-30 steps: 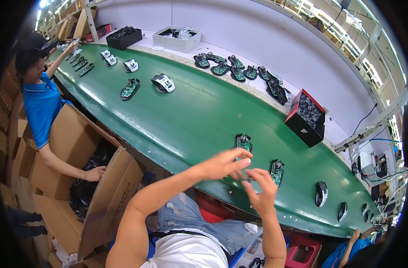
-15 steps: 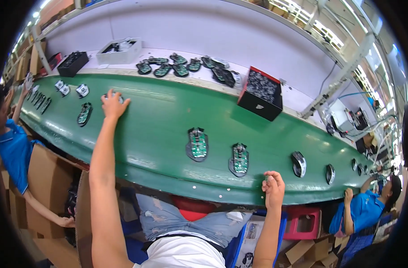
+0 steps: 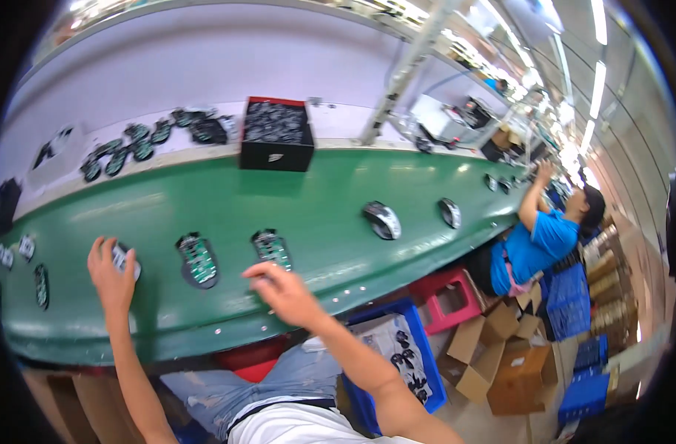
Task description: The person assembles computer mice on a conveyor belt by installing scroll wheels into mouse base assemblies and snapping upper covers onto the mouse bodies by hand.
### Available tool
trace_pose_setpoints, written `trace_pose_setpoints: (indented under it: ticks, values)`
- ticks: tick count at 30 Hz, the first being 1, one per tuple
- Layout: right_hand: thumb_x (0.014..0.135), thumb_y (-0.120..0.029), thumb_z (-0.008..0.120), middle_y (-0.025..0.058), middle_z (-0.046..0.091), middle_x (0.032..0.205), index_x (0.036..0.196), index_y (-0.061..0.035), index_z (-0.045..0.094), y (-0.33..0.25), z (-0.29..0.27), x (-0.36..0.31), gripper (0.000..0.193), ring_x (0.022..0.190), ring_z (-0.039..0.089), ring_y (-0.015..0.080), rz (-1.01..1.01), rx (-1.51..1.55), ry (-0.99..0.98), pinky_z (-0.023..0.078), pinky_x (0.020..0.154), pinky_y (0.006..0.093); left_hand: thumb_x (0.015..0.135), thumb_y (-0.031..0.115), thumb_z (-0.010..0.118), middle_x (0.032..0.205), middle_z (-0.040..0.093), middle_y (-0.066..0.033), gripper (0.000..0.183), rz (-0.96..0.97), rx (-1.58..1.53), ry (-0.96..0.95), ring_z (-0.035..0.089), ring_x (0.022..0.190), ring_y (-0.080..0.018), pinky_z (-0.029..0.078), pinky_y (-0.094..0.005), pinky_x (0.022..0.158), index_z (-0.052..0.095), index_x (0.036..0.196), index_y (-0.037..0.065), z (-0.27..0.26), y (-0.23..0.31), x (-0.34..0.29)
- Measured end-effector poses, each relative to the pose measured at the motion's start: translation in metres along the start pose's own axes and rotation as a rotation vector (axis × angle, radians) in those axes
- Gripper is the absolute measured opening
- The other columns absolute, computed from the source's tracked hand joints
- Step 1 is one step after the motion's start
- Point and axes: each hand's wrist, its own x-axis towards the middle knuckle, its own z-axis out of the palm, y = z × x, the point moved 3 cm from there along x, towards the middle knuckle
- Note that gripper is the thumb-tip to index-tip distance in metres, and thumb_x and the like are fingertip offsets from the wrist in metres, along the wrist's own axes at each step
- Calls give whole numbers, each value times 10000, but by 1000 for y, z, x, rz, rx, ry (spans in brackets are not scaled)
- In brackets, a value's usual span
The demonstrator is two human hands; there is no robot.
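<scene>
My left hand [image 3: 113, 277] rests at the left on the green work surface [image 3: 323, 200], thumb and fingers around a white-and-dark computer mouse shell [image 3: 126, 262]. Right of it lies a mouse base with a green circuit board [image 3: 198, 259]. A second mouse base with circuit board [image 3: 271, 246] lies further right, its near end partly covered by my right hand [image 3: 287, 294]. That hand is held above the surface with curled fingers, thumb and index close together. Whatever may be between them is too small and blurred to make out.
Two mice [image 3: 382, 220] lie further right. A black box of small dark parts [image 3: 276, 155] stands on the back ledge beside several mouse boards [image 3: 138, 140]. A co-worker [image 3: 541, 237] sits at the right. Below are a blue crate [image 3: 426, 355] and a pink stool [image 3: 447, 300].
The view has swung to the right. My left hand has brought the mouse shell closer to the boards. My right hand has moved left, over the second board's near end.
</scene>
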Motion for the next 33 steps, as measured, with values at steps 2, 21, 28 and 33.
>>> trace_pose_setpoints:
  ticks: [2, 21, 28, 33]
  values:
    - [964, -104, 571, 147, 661, 1077, 1184, -18, 610, -23, 30, 8, 240, 996, 653, 243, -219, -2, -3, 506, 880, 352, 914, 191, 637, 1353, 543, -106, 365, -33, -354, -1, 525, 1210, -300, 452, -422, 994, 576, 1238, 34, -18, 22, -26]
    - [726, -261, 772, 260, 388, 1422, 1237, -80, 571, -14, 300, 153, 578, 1294, 359, 521, -417, -634, -175, 370, 1042, 586, 1051, 273, 441, 633, 330, 56, 240, -692, -1271, 231, 249, 478, -13, 179, -196, 410, 527, 918, 93, -25, -48, -111]
    - [790, -179, 697, 135, 480, 1340, 1137, -133, 608, -6, 264, 161, 361, 1101, 476, 391, -372, -429, -106, 427, 892, 499, 1049, 243, 450, 644, 347, 53, 226, -618, -1320, 154, 261, 500, -16, 178, -201, 417, 534, 904, 91, -18, -47, -111]
    - [785, -136, 680, 165, 598, 1243, 1165, -111, 650, -74, 131, 82, 382, 1148, 573, 376, -699, -244, 90, 454, 974, 480, 1006, 227, 488, 628, 345, 59, 224, -677, -1158, 187, 273, 512, -27, 179, -217, 440, 535, 823, 106, -33, -46, -120]
